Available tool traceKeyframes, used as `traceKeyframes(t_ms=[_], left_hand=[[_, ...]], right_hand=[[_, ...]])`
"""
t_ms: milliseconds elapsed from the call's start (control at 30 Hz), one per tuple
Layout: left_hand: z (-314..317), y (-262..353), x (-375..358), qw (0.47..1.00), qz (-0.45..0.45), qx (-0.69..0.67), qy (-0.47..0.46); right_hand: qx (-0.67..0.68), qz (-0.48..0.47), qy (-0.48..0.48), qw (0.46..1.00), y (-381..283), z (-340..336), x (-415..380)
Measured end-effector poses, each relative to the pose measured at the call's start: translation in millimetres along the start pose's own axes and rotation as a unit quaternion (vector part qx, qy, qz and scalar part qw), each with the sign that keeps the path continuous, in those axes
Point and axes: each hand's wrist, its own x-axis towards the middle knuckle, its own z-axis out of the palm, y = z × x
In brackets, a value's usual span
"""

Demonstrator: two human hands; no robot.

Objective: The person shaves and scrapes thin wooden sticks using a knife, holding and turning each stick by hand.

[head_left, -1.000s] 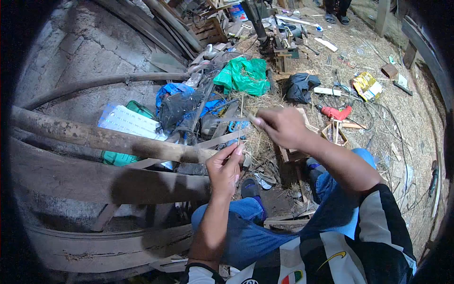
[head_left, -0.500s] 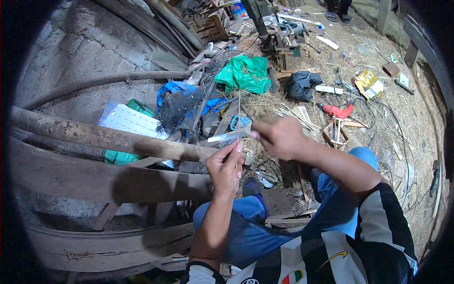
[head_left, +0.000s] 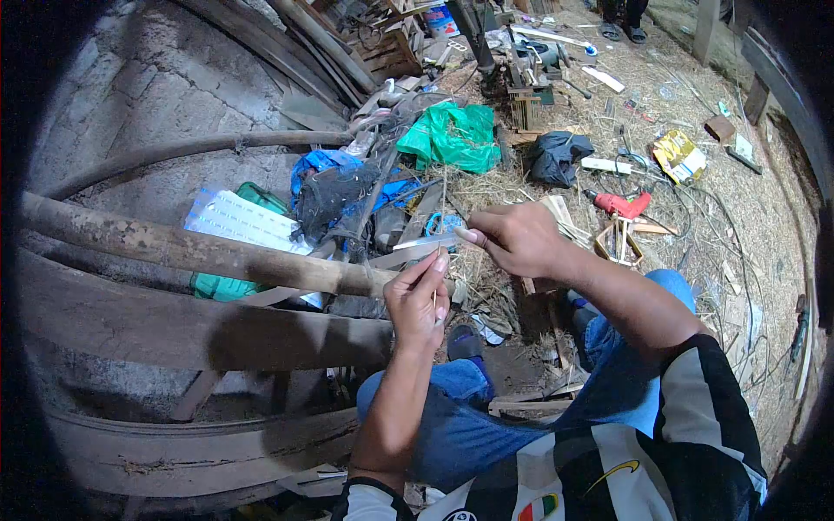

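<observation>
My left hand (head_left: pixel 417 300) pinches a thin wooden stick (head_left: pixel 445 195) between thumb and fingers. The stick stands nearly upright, its lower end showing below my fingers. Closed around a knife, my right hand (head_left: pixel 519 239) is just right of and above the left one. The pale knife blade (head_left: pixel 430 243) points left and crosses the stick close above my left fingertips. Most of the handle is hidden in my right fist.
A bamboo pole (head_left: pixel 191 246) and a wooden plank (head_left: pixel 156 321) run along the left. On the straw-strewn ground lie a green plastic bag (head_left: pixel 452 137), a black bag (head_left: pixel 558 156), a red power drill (head_left: pixel 621 204) and cords. A person's feet (head_left: pixel 623 33) show at the top right.
My right hand has shifted slightly right and down, and the knife with it. My left hand stays nearly in place, still pinching the stick.
</observation>
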Motion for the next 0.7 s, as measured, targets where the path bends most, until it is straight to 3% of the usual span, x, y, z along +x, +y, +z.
traceKeyframes(t_ms=[167,300,433,567,700], left_hand=[[-1,4,-6,0.998,-0.057,-0.015,-0.013],[0,-1,-4,0.999,-0.023,-0.023,-0.009],[0,0,-6,0.999,-0.038,-0.026,-0.016],[-4,-3,-9,0.997,-0.044,-0.034,-0.049],[0,0,-8,0.998,-0.054,-0.026,-0.028]], right_hand=[[0.011,-0.027,0.032,0.999,-8,1,-5],[-0.017,0.042,-0.006,0.999,4,-3,4],[0.009,0.029,0.010,0.999,3,2,3],[-0.042,0.102,0.058,0.992,32,-1,15],[0.057,0.071,0.047,0.995,8,1,6]])
